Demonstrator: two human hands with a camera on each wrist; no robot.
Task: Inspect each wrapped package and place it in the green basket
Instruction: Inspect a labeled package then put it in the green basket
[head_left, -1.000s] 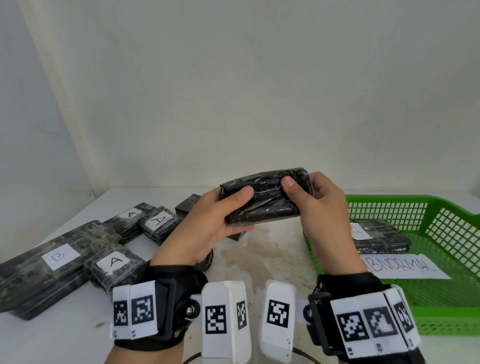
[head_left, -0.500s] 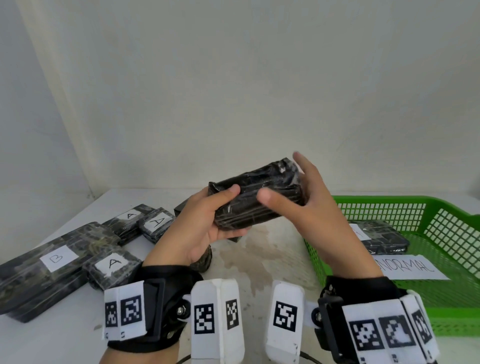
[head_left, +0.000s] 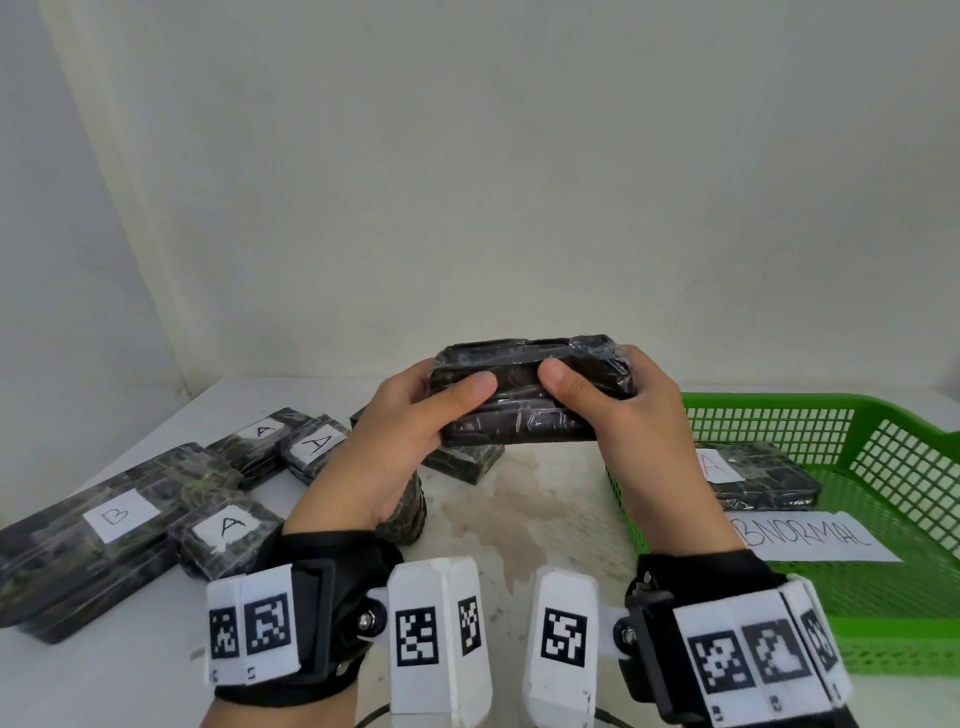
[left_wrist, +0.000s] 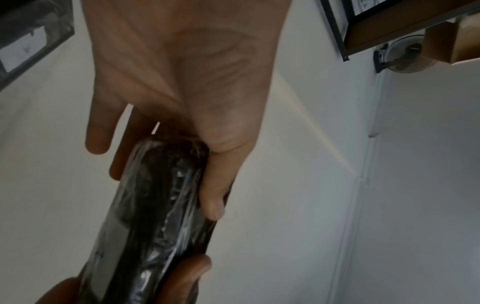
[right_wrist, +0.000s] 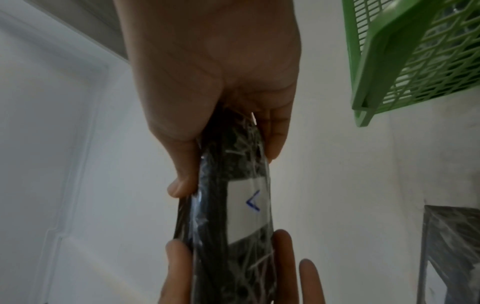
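A black package wrapped in clear film (head_left: 530, 392) is held level in the air above the table's middle. My left hand (head_left: 415, 415) grips its left end, thumb on the near face. My right hand (head_left: 618, 400) grips its right end the same way. In the right wrist view the package (right_wrist: 233, 205) shows a white label with a blue mark on its far face. In the left wrist view the package (left_wrist: 155, 205) runs between thumb and fingers. The green basket (head_left: 883, 415) stands at the right and holds one wrapped package with a red A label (head_left: 753, 473).
Several wrapped packages labelled A (head_left: 228, 527) and B (head_left: 114, 514) lie on the white table at the left. Another dark package (head_left: 462, 462) lies under my hands. A paper reading ABNORMAL (head_left: 815, 535) lies in the basket. A white wall stands behind.
The package has been turned in my hands from tilted to level. My right hand went from spread fingers to gripping the right end again.
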